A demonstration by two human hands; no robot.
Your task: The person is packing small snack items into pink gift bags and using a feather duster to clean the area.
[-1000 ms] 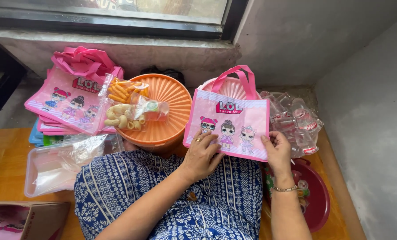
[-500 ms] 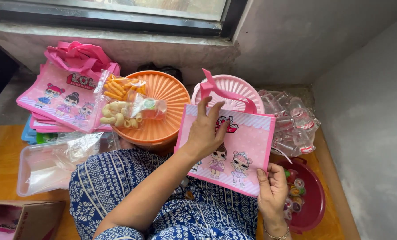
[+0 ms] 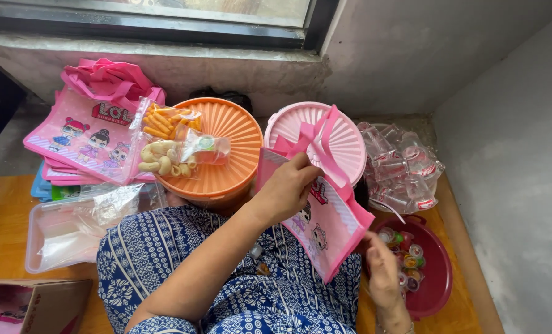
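Pink bag [image 3: 325, 216] pinched by left hand [image 3: 286, 188] and right hand [image 3: 381, 272], beside 2 lidded tubs [image 3: 226, 148].

Pink tote bag [image 3: 325, 216]: flat fabric gift bag with cartoon doll figures printed on its front panel and pink loop handles at the top. It is held tilted above the lap, bottom edge toward the lower right. The mouth appears partly open; the interior is not visible.

Home floor: window sill [image 3: 165, 55], snack tubs [image 3: 220, 148].
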